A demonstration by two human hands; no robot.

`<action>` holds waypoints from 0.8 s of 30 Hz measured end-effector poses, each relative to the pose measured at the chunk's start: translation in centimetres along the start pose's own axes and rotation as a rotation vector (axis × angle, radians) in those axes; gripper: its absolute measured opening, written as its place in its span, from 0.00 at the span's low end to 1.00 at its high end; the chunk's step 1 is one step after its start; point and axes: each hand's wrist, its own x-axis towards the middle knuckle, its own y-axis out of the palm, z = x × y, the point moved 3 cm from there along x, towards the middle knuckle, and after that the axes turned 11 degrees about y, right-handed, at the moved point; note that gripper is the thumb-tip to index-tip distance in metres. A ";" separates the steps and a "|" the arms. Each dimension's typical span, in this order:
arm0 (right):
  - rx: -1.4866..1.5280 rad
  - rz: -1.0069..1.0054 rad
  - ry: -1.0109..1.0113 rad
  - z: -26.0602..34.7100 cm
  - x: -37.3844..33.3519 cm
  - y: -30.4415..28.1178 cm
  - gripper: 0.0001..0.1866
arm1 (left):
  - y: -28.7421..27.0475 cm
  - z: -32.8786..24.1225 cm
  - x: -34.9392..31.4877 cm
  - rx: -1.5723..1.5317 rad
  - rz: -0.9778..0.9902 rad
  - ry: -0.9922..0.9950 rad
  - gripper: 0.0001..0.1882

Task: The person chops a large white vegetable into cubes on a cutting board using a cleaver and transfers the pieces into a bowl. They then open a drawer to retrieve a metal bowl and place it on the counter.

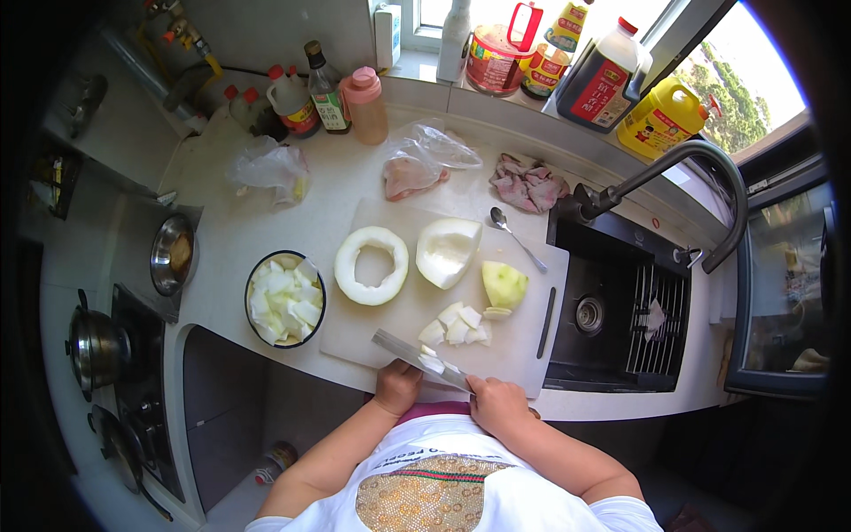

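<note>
My right hand (498,404) grips a kitchen knife (403,348) at the near edge of the white cutting board (355,341). The broad blade points up and left, with small white melon slices (432,362) lying on it. My left hand (397,387) is curled closed by the blade's near side; its fingertips are hidden. Just beyond the blade lie several cut melon pieces (456,326). Farther back on the board are a peeled ring of winter melon (342,266), a hollowed chunk (441,257) and a greenish chunk (505,285). To the left, a dark-rimmed bowl (249,312) is heaped with white pieces.
A spoon (519,238) lies at the board's back right. Behind are a crumpled cloth (529,184), a plastic bag of meat (415,176) and several bottles (326,93). The black sink (576,359) and tall faucet (683,160) stand right; a metal bowl (166,266) and stove pots (97,344) left.
</note>
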 end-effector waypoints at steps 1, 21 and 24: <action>-0.007 0.007 0.003 0.1 0.4 0.2 0.10 | -0.1 0.0 0.1 -0.006 0.006 -0.007 0.11; 0.029 -0.021 -0.029 -0.3 0.3 -1.3 0.13 | 0.4 0.1 -0.3 -0.036 0.002 -0.071 0.12; 0.006 0.007 -0.011 -1.0 -0.4 -0.9 0.13 | 0.2 -0.1 -0.2 -0.051 -0.002 -0.075 0.11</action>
